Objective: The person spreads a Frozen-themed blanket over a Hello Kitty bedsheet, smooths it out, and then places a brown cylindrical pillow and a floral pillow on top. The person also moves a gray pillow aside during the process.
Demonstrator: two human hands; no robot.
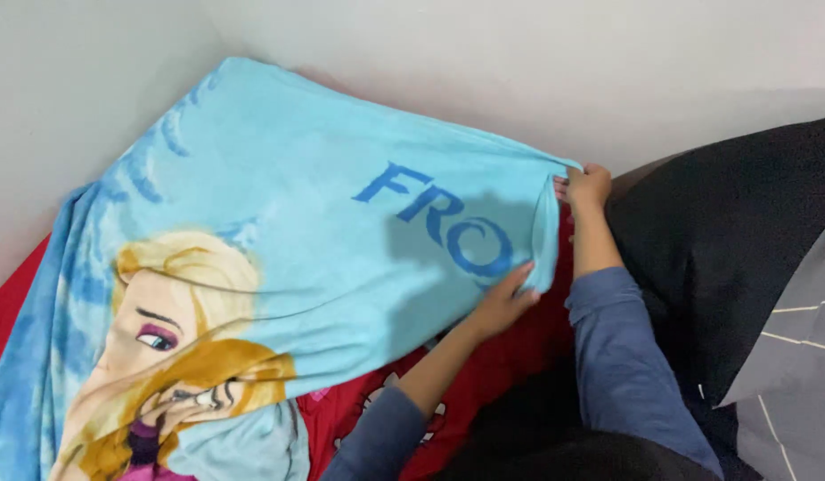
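- I see my right hand (589, 185) pinching the light blue blanket (323, 223) at its corner.
- My left hand (503, 303) grips its lower edge over the red sheet (510, 365).

The light blue blanket (323, 232) is soft, matt fleece-like cloth with a printed cartoon picture, and it puckers into fine creases where the right hand (589, 187) and left hand (502, 303) pinch its edge. Under it lies a red sheet (510, 365) of thinner printed cloth, smooth and dull. The black pillow (724, 232) looks like plain matt fabric, the sleeves (622, 356) are blue woven cloth, and the wall (484, 62) is flat matt paint.
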